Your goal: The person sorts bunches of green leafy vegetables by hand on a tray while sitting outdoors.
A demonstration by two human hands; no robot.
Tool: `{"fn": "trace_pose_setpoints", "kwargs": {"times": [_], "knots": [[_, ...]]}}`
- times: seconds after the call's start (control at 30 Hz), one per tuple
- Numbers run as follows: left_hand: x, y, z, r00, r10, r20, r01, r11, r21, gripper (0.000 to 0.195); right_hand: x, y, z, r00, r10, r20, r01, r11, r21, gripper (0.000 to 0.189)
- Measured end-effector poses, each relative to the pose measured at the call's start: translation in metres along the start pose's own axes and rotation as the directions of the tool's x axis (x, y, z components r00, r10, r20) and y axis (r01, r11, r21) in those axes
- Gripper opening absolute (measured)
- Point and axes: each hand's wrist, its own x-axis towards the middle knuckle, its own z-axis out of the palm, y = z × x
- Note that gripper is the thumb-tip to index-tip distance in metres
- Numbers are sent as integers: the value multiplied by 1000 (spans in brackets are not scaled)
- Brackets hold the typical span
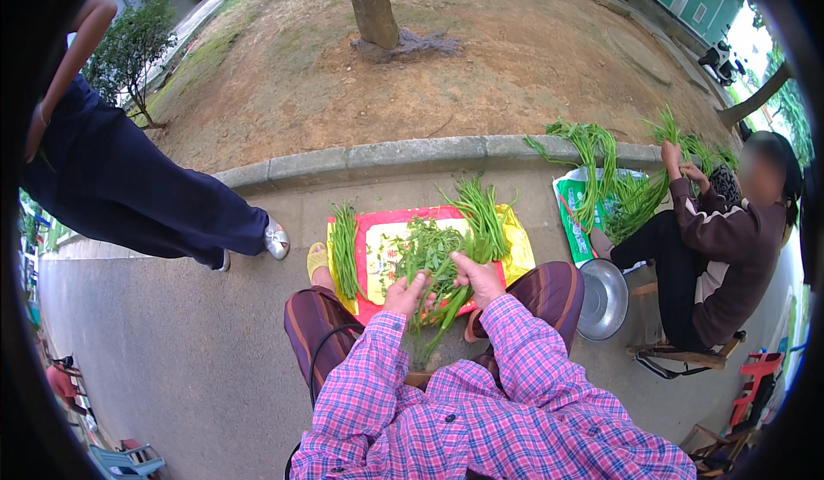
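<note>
My left hand [409,293] and my right hand [477,278] are close together over a flattened red and yellow sack [376,235], both closed on leafy green vegetable stems [450,309] that hang down between them. Under and just beyond my hands, a loose heap of leaves [431,248] covers the sack's middle. A narrow bundle of long green stems [346,251] lies along the sack's left side. A thicker bundle of stems [481,213] lies on its right side, near my right hand.
A metal basin [602,300] is beside my right knee. At right, a seated person [721,254] handles long stems above a green and white sack [570,200]. Another person [154,171] stands at left. A stone curb [412,158] runs beyond the sack, with a tree trunk [371,6] behind.
</note>
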Motion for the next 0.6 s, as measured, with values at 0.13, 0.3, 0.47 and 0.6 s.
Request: {"fn": "trace_pose_setpoints", "kwargs": {"times": [0.13,0.3,0.47,0.6], "knots": [[1,10,-18,995,0,-100,-7,997,-72,34,13,-7,-23,998,8,-67,6,980,201,15],[-2,12,-28,986,18,-168,-40,992,-124,29,20,-11,-36,995,-4,-95,39,931,363,16],[6,0,-40,937,128,-324,-107,991,83,22,19,-17,-41,998,-41,-53,59,904,423,17],[14,-10,-43,905,210,-371,-147,971,190,24,14,-23,-39,995,-96,-34,102,942,320,18]]}}
